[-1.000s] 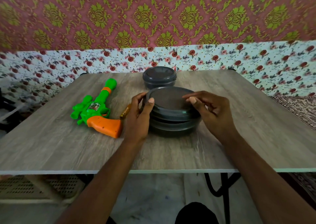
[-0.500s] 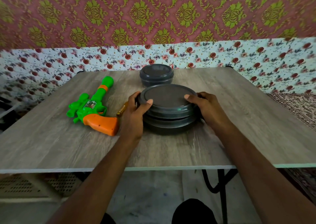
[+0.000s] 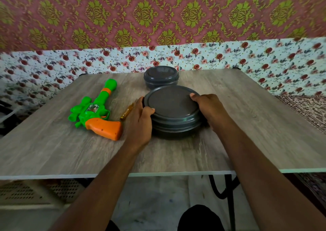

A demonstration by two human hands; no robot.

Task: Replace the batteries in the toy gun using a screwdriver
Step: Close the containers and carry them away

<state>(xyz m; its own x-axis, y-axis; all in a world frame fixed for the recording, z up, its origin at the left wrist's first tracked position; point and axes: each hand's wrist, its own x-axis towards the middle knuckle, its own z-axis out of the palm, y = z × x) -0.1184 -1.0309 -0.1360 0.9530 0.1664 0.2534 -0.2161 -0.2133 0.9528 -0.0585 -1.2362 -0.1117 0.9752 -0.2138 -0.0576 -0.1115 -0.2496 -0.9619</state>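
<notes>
Fingers of left hand (image 3: 141, 125) and right hand (image 3: 210, 107) grip round grey lidded container (image 3: 171, 102); glossy plastic toy gun (image 3: 93, 111) on woodgrain tabletop (image 3: 53, 151).

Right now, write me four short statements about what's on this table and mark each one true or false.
1. Both the left hand and the right hand grip the large grey container at its lidded rim. True.
2. The toy gun lies to the right of that container. False: it lies to its left on the table, and no hand touches it.
3. The screwdriver lies between the toy gun and the left hand. True.
4. The small grey container is stacked on the large one. False: it stands on the table behind it.
</notes>
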